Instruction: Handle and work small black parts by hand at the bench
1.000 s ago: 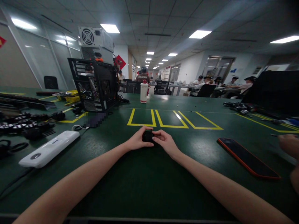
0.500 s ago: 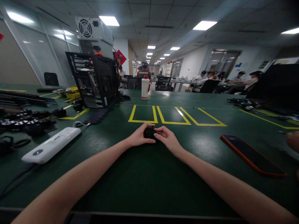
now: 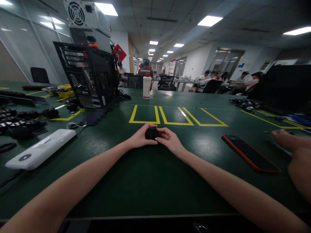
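Observation:
Just above the green table [image 3: 136, 181], a small black round object [image 3: 152, 133] sits between my two hands; its kind is too dark to make out. My left hand [image 3: 143, 136] curls around its left side, thumb below and fingers on top. From the right, my right hand [image 3: 168, 139] has thumb and fingertips closed against the object's edge. Whether a smaller piece lies in that right pinch is hidden. Yellow tape rectangles [image 3: 175, 123] lie on the table beyond my hands.
Left stand a white power bank [image 3: 41, 149], a cable pile [image 3: 20, 124] and an open computer case [image 3: 89, 74] with a power supply [image 3: 86, 14] on top. A white bottle [image 3: 146, 87] stands behind. Right lie an orange-edged phone [image 3: 250, 153] and another person's hand [image 3: 284, 139].
The view has shifted slightly, so most things sit further left and higher. My hands keep the black object between them. The other person's hand has come further in from the right.

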